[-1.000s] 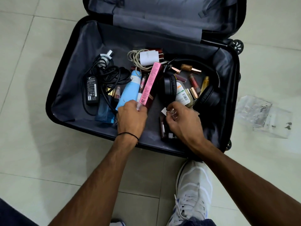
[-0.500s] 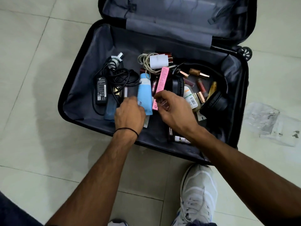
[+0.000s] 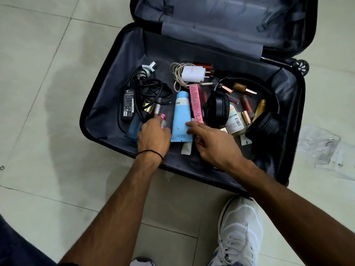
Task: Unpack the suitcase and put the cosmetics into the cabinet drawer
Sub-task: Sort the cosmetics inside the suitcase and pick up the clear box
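Observation:
The open black suitcase (image 3: 99,120) lies on the floor with cosmetics and electronics mixed inside. My left hand (image 3: 153,138) grips a small clear bottle with a pink cap (image 3: 162,118) next to a blue bottle (image 3: 133,127). My right hand (image 3: 215,145) reaches left, its index finger touching the lower corner of the light blue tube (image 3: 181,116), and a small pinkish tube (image 3: 198,140) shows pinched under its thumb. A pink box (image 3: 196,102) stands against the blue tube. Lipsticks (image 3: 245,104) and a white bottle (image 3: 235,120) lie near the black headphones (image 3: 217,108).
A black power adapter with tangled cable (image 3: 127,104) and a white charger with cord (image 3: 192,73) lie at the left and back of the case. A crumpled clear plastic bag (image 3: 324,148) is on the tiles at right. My white shoe (image 3: 240,231) stands in front of the suitcase.
My left hand let go of the pink box and moved left to take the pink-capped bottle. My right hand shifted left from the headphones to the blue tube. The camera view moved left.

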The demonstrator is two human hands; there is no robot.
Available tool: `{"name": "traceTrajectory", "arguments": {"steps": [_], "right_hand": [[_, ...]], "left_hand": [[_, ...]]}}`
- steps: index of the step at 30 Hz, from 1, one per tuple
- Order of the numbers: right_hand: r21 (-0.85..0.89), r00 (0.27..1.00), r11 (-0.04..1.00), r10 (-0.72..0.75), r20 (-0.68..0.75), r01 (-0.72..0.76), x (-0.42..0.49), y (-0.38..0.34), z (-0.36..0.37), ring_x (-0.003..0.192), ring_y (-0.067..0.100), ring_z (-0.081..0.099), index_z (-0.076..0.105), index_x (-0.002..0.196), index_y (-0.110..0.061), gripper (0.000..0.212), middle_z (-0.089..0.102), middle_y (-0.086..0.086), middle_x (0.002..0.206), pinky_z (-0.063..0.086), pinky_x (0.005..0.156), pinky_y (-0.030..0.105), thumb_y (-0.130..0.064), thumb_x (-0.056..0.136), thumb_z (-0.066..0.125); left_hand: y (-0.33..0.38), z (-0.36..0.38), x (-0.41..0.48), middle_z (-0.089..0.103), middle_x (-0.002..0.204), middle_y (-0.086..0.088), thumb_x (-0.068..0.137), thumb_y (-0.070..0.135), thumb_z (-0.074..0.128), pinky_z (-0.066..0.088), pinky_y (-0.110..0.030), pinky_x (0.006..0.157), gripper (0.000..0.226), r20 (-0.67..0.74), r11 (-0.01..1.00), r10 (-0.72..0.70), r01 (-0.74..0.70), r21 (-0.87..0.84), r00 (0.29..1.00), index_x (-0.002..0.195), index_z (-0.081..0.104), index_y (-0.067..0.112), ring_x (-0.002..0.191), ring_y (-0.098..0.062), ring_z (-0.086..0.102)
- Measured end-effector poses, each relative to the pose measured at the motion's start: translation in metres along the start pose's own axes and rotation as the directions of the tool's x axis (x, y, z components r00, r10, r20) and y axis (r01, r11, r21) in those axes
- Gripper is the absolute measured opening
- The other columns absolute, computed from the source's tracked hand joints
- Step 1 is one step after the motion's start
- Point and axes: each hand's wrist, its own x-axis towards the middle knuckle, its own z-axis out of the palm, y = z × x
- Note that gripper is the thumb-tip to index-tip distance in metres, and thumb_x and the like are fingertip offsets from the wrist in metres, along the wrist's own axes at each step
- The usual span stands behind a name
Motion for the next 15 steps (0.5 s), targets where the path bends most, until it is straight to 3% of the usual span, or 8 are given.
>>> {"name": "traceTrajectory", "arguments": {"steps": [3,6,7,11,15], "right_hand": [[-0.032,1.0,0.999,0.018,0.009,-0.017,-0.001,0.0,0.002,0.118,0.017,0.064,0.055,0.137,-0.032,0.049,0.037,-0.029,0.153,0.057,0.086,0.041,-0.02,0.09,0.058],[-0.007,1.0,1.0,0.026,-0.013,-0.027,0.0,0.0,0.004,0.119,0.016,0.063,0.057,0.134,-0.032,0.046,0.039,-0.03,0.151,0.057,0.087,0.041,-0.021,0.09,0.059],[0.006,0.999,1.0,0.03,-0.018,-0.03,0.0,0.0,0.005,0.119,0.015,0.063,0.058,0.133,-0.032,0.045,0.04,-0.03,0.151,0.057,0.087,0.041,-0.021,0.089,0.06],[0.024,0.999,0.999,0.04,-0.016,-0.04,0.002,0.001,0.009,0.119,0.015,0.063,0.059,0.13,-0.032,0.045,0.041,-0.031,0.15,0.057,0.086,0.04,-0.018,0.088,0.059],[-0.002,0.999,0.999,0.034,0.007,-0.034,0.004,0.001,0.01,0.117,0.017,0.064,0.056,0.13,-0.032,0.044,0.038,-0.031,0.152,0.057,0.083,0.04,-0.018,0.087,0.057]], "left_hand": [[-0.002,-0.012,0.008,0.066,0.103,-0.015,0.091,0.014,0.051,0.046,-0.035,0.078,0.023,-0.068,0.998,-0.064,0.064,-0.005,0.996,0.109,0.066,0.015,0.093,-0.037,0.063],[-0.001,-0.019,0.018,0.07,0.084,-0.012,0.09,0.016,0.05,0.055,-0.031,0.077,0.016,-0.052,0.988,-0.126,0.12,-0.098,0.991,0.092,0.066,0.017,0.059,-0.024,0.068],[0.0,-0.021,0.02,0.07,0.084,-0.013,0.091,0.017,0.05,0.055,-0.031,0.077,0.016,-0.065,0.991,-0.114,0.109,-0.074,0.991,0.092,0.066,0.017,0.061,-0.025,0.068],[0.008,-0.02,0.023,0.064,0.111,-0.022,0.095,0.017,0.05,0.046,-0.042,0.077,0.023,-0.132,0.977,0.043,-0.014,0.212,0.99,0.111,0.065,0.012,0.104,-0.044,0.059],[0.011,-0.013,0.023,0.061,0.12,-0.02,0.102,0.02,0.045,0.046,-0.045,0.082,0.026,-0.11,0.943,0.106,-0.064,0.327,0.988,0.118,0.061,0.008,0.111,-0.043,0.057]]}}
